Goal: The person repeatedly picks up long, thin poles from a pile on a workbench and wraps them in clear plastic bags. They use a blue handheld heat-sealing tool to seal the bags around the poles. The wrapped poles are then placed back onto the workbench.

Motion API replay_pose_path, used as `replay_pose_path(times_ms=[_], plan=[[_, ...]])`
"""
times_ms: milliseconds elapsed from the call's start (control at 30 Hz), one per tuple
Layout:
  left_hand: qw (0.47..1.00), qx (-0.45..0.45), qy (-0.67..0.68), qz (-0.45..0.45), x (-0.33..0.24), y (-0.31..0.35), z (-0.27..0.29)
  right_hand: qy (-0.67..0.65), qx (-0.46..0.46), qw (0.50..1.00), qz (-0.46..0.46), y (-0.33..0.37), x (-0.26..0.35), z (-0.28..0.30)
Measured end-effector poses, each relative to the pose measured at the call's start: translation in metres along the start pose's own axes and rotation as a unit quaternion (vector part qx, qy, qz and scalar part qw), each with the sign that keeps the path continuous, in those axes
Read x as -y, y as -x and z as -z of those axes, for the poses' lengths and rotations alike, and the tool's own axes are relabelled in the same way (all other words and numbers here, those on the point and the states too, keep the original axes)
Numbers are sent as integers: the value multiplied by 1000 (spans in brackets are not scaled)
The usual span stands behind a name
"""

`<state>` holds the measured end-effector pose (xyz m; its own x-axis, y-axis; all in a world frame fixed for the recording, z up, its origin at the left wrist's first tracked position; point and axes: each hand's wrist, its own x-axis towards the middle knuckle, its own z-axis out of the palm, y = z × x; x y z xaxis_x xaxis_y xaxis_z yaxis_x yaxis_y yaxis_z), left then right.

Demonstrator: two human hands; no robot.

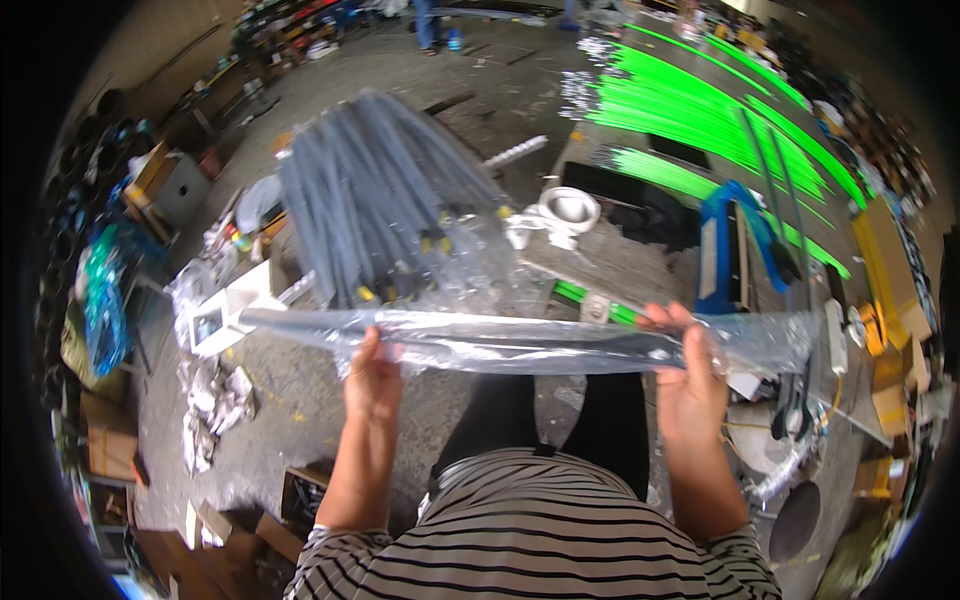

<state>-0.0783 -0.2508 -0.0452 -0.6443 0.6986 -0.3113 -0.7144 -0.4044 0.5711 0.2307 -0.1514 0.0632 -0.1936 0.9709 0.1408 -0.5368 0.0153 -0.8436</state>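
Observation:
A long clear plastic sleeve with a dark rod-like piece inside (pixel 530 345) stretches level across the front of my body. My left hand (pixel 372 375) grips it left of the middle, thumb up over the film. Farther along, my right hand (pixel 690 375) is closed round it near its right end, fingers behind and thumb in front. The sleeve's left end tapers off beyond my left hand, and its loose right end hangs past my right hand. Just beyond it lies a big pile of similar grey plastic-wrapped lengths (pixel 370 200), some with small yellow bits at their near ends.
On the right, a table carries many bright green rods (pixel 700 110), a blue tool or holder (pixel 725 245) and a white roll (pixel 570 210). Crumpled paper (pixel 215 405) and a white box (pixel 235 305) lie on the left. Cardboard boxes (pixel 108 435) stand farther left. Someone's legs (pixel 424 25) show far off.

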Motion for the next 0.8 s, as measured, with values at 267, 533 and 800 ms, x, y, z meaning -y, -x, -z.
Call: replay_pose_path(times_ms=[267, 533, 800], plan=[[998, 16, -1, 66, 22, 13, -33, 17, -48, 999, -11, 15, -18, 10], [997, 40, -29, 67, 19, -3, -32, -34, -142, 989, 27, 14, -6, 35], [992, 85, -60, 72, 8, -31, -41, 48, -240, 969, 40, 27, 31, 108]])
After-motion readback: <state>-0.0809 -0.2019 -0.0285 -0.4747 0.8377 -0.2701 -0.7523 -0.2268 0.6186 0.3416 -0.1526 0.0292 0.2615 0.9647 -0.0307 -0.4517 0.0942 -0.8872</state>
